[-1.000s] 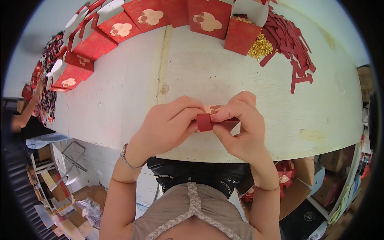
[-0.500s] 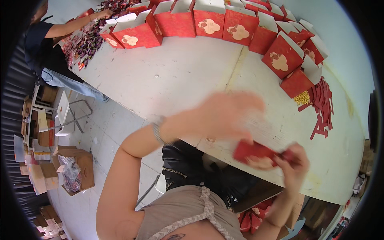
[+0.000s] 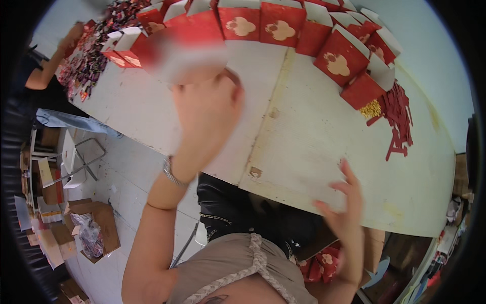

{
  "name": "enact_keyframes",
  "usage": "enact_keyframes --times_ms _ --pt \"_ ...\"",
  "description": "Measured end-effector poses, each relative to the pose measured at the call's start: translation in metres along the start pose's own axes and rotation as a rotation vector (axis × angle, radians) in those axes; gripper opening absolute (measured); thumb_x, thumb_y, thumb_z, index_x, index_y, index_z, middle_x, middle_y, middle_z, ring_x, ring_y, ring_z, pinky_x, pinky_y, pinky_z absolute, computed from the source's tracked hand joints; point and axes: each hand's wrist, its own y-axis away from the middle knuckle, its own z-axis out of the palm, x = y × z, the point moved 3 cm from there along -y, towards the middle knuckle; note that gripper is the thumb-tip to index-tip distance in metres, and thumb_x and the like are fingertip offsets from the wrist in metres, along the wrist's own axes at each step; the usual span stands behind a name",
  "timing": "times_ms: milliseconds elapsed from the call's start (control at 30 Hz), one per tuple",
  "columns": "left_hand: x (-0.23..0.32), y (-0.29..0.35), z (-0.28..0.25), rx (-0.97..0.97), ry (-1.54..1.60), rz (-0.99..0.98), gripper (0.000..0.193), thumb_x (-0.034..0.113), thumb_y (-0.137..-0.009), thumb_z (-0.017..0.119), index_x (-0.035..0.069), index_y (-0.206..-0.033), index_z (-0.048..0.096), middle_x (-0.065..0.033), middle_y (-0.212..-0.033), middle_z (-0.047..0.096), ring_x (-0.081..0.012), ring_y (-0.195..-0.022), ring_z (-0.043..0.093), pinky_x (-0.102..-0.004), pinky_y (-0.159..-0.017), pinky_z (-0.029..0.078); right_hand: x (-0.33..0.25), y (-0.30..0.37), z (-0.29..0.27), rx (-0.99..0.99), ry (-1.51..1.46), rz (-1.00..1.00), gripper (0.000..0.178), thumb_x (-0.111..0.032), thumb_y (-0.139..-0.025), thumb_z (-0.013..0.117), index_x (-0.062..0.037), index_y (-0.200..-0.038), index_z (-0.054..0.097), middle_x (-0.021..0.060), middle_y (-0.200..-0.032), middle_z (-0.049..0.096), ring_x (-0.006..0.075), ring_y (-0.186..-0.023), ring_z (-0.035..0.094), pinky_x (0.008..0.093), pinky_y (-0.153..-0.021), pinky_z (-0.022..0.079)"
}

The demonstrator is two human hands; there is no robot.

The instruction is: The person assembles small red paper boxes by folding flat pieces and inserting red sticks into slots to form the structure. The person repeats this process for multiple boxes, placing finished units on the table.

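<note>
A broad white wooden desk (image 3: 324,137) carries a curved row of upright red cardboard boxes (image 3: 281,23) with pale blossom-shaped panels along its far side. At its far left lies a heap of small dark, shiny packets (image 3: 91,63). A blurred red-and-white boxlike thing (image 3: 190,48) is above the desk, before the row, touching the left hand (image 3: 207,111); blur hides whether those fingers pinch it. The right hand (image 3: 345,205), fingers spread, is over the near edge. Dark-red flat strips (image 3: 397,114) lie beside small gold pieces (image 3: 371,109).
</note>
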Motion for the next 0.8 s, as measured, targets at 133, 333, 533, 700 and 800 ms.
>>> enact_keyframes --times_ms 133,333,533,700,800 --pt "0.077 0.022 -0.020 -0.019 0.523 0.087 0.023 0.022 -0.067 0.074 0.008 -0.083 0.065 -0.0067 -0.101 0.057 -0.0297 -0.104 0.053 -0.0502 -0.092 0.036 -0.015 -0.066 0.071 0.318 -0.431 -0.219 0.050 -0.019 -0.058 0.088 -0.0040 -0.089 0.052 0.0317 -0.143 0.030 0.0470 -0.130 0.035 0.0452 -0.101 0.037" --pt "0.034 0.023 0.036 -0.271 1.557 -0.215 0.083 0.051 -0.067 0.078 0.007 -0.123 0.035 -0.0089 -0.122 0.049 -0.0239 -0.115 0.049 -0.0400 -0.101 0.035 0.015 -0.067 0.079 0.266 -0.803 -0.072 0.049 -0.002 -0.066 0.078 -0.0090 -0.096 0.039 0.0199 -0.137 0.036 0.0318 -0.127 0.040 0.0401 -0.103 0.032" --pt "0.041 0.060 0.062 -0.519 1.790 -0.227 0.078 0.051 -0.073 0.075 0.007 -0.119 0.030 -0.0084 -0.126 0.041 -0.0178 -0.116 0.040 -0.0352 -0.102 0.033 0.038 -0.054 0.068 0.271 -0.894 -0.153 0.047 -0.012 -0.070 0.078 -0.0087 -0.100 0.042 0.0184 -0.138 0.033 0.0258 -0.119 0.043 0.0382 -0.099 0.034" --pt "0.064 0.064 0.048 -0.250 1.654 -0.305 0.036 0.032 -0.085 0.068 0.002 -0.092 0.051 -0.0044 -0.097 0.053 -0.0106 -0.091 0.052 -0.0250 -0.083 0.043 0.027 -0.040 0.061 0.467 -0.488 -0.227 0.024 -0.014 -0.079 0.070 -0.0032 -0.093 0.054 0.0181 -0.118 0.052 0.0242 -0.097 0.052 0.0340 -0.086 0.041" --pt "0.074 0.062 0.043 -0.098 1.454 -0.318 0.014 0.010 -0.088 0.063 0.000 -0.081 0.055 -0.0039 -0.087 0.056 -0.0093 -0.080 0.052 -0.0221 -0.077 0.043 0.019 -0.043 0.059 0.617 -0.430 -0.151 0.011 -0.005 -0.082 0.066 0.0000 -0.087 0.058 0.0146 -0.094 0.059 0.0202 -0.082 0.054 0.0267 -0.070 0.043"
